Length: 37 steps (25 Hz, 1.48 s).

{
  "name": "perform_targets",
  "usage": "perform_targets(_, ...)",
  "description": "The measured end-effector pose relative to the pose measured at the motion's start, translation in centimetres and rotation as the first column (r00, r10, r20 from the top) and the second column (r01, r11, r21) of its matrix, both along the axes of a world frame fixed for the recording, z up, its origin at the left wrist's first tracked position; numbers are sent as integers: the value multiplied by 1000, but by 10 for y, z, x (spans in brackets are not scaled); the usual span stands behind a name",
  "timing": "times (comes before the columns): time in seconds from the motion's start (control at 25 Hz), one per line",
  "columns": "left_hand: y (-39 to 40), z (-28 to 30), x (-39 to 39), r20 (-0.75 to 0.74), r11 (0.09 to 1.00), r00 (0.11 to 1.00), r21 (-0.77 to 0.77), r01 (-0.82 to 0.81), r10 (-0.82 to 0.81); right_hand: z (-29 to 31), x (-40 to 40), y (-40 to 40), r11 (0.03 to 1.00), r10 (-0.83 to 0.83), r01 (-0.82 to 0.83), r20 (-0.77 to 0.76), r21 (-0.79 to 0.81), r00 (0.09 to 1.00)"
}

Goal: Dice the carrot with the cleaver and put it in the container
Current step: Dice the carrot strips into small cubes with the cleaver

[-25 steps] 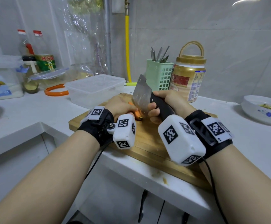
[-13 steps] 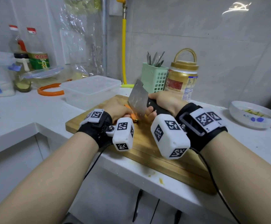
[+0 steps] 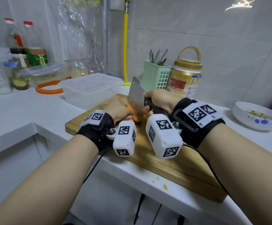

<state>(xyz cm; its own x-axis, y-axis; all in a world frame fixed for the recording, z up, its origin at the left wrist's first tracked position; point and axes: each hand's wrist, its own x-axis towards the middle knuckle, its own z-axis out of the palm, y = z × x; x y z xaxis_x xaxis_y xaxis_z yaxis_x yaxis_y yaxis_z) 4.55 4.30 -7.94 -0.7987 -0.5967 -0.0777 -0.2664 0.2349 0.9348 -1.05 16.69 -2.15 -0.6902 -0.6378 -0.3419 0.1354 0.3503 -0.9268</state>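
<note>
The white counter [image 3: 26,114] is running out of frame at the left and bottom edges, and one wooden cutting board [image 3: 172,166] is lying on it, its middle covered by two forearms and two white marker blocks strapped at the wrists. One clear plastic container [image 3: 89,90] is sitting just beyond the board's far left corner, its inside too cloudy to read. One white bowl [image 3: 258,116] is standing well apart at the right, holding yellowish scraps and blue marks, hard to make out. Behind the board one gold-lidded jar [image 3: 185,78] and one green utensil basket [image 3: 156,75] are standing side by side, partly blocked by the right hand. Two red-capped bottles [image 3: 34,51] are showing at the far left behind clutter. The right hand [image 3: 159,99] is wrapping its fingers tightly round the black handle of the one cleaver [image 3: 136,98], whose blade is pointing down onto the board. The left hand [image 3: 119,109] is curling over the one carrot [image 3: 132,113], pinning it to the board; only short orange stretches are peeking out beside the blade, the rest being hidden under the fingers and the steel. Any cut pieces are not discernible.
</note>
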Motion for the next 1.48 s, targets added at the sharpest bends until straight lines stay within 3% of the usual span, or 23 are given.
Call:
perform_targets(0.24, 1, -1, -1, 7, 1000, 1000, 26, 13, -13, -3, 0, -2, 997, -55, 57, 44, -55, 998)
perform_targets(0.48, -8, -8, -9, -21, 998, 1000, -63, -13, 12, -3, 0, -14, 997, -4, 16, -171, 71, 985)
perform_targets(0.6, -9, -10, -11, -18, 1000, 1000, 19, 23, -23, -4, -6, -21, 998, 11, 5, -227, 70, 974)
perform_targets(1.04, -20, -19, -24, -31, 992, 999, 124, 22, -18, -10, -24, -28, 998, 29, -21, -134, 55, 991)
perform_targets(1.2, -20, -20, -25, -32, 997, 999, 80, 15, -13, -25, -36, -48, 992, 65, -31, -289, 120, 955)
perform_targets(1.36, -19, -22, -27, -63, 979, 998, 203, 23, -11, -25, -36, -47, 995, 52, -30, -248, 93, 967)
perform_targets(1.48, -14, -17, -21, -51, 972, 999, 233, 21, -10, -15, -33, -39, 1000, 30, -29, -111, 6, 993)
